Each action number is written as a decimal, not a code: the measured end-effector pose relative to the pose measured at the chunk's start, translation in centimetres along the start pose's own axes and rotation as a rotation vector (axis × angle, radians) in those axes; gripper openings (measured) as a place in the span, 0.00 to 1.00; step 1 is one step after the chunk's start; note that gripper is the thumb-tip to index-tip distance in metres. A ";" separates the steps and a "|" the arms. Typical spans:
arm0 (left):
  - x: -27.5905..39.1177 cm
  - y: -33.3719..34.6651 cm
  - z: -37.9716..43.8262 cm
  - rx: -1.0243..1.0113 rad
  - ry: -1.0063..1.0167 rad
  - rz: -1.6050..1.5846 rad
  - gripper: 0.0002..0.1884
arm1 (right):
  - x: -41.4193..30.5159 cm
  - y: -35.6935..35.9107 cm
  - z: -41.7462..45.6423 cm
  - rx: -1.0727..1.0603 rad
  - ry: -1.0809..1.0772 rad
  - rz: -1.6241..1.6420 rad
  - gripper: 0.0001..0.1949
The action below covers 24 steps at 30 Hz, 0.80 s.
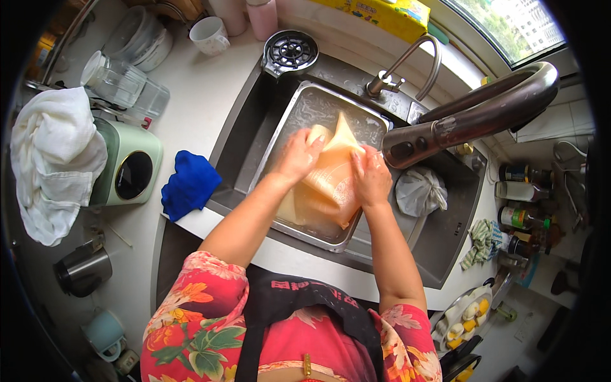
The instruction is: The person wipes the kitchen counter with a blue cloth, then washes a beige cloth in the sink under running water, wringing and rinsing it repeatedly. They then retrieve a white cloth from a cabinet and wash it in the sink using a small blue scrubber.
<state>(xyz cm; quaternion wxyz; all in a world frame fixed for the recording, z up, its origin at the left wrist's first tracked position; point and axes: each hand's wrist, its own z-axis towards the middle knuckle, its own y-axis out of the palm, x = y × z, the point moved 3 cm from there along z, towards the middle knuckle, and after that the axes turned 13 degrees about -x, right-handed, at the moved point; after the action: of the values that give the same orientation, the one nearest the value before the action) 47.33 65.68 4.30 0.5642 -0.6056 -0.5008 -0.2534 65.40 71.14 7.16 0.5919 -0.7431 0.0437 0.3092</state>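
A pale orange sheet with printed circles, apparently a silicone baking mat [329, 176], lies bent and folded in a rectangular stainless steel tray [285, 119] of cloudy water. The tray sits inside a dark sink [234, 138]. My left hand [300, 155], slightly blurred, grips the mat's upper left part, thumb on top. On the other side, my right hand [373, 174] pinches the right edge, its thumb across the surface. One corner of the mat sticks up between and beyond my hands. The fingers beneath the mat are hidden.
A large pull-down faucet [453, 138] arches over the sink's right side, close to my right hand. Behind the tray stand a slim tap [382, 85] and a cup rinser [290, 51]. A tied white bag [421, 191] sits at right. A blue cloth [190, 185] lies left.
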 end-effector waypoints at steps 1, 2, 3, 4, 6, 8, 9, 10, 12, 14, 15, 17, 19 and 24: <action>0.4 -1.3 -0.6 0.121 0.068 0.217 0.22 | 0.4 -0.5 -0.2 -0.022 -0.055 -0.058 0.17; 0.6 -2.4 -1.3 0.243 0.137 0.434 0.24 | 0.9 -0.9 -0.6 0.037 -0.080 -0.120 0.17; 0.5 -3.4 -1.8 0.275 0.107 0.479 0.24 | 1.4 -1.2 -1.0 0.099 -0.106 -0.180 0.18; 0.1 -4.4 -2.3 0.307 0.075 0.522 0.24 | 1.8 -1.3 -1.5 0.159 -0.132 -0.242 0.19; -3.1 -5.4 -2.7 0.149 -0.078 0.355 0.24 | 3.3 -0.6 -2.0 0.140 -0.031 -0.097 0.18; -4.2 -5.3 -3.6 0.046 -0.160 0.407 0.25 | 4.4 0.4 -2.4 0.047 0.106 0.151 0.17; -4.5 -5.1 -3.8 0.069 -0.144 0.415 0.25 | 4.6 1.1 -2.6 0.033 0.123 0.208 0.15; -4.7 -4.9 -3.9 0.093 -0.129 0.423 0.25 | 4.8 1.6 -2.7 -0.004 0.132 0.264 0.16; -4.4 -4.4 -3.9 0.137 -0.099 0.443 0.26 | 5.1 2.2 -2.5 -0.083 0.144 0.369 0.17; -3.6 -3.8 -3.3 0.177 -0.074 0.467 0.27 | 5.2 2.3 -2.2 -0.098 0.148 0.413 0.12; -3.5 -3.9 -3.1 0.173 -0.093 0.419 0.27 | 5.4 2.6 -2.1 -0.127 0.164 0.432 0.11; -3.7 -3.7 -2.7 0.172 -0.113 0.388 0.27 | 5.4 2.7 -1.9 -0.135 0.198 0.456 0.08; -4.2 -4.0 -2.7 0.159 -0.119 0.362 0.26 | 4.8 2.3 -2.0 -0.127 0.180 0.494 0.08; -5.3 -4.4 -2.6 0.194 -0.084 0.304 0.23 | 3.1 0.7 -2.2 -0.107 0.122 0.451 0.06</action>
<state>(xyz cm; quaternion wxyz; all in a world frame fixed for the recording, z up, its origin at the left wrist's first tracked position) 42.16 60.98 2.20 0.6303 -0.6271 -0.4486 -0.0903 68.45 69.89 5.19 0.4639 -0.7621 0.2278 0.3900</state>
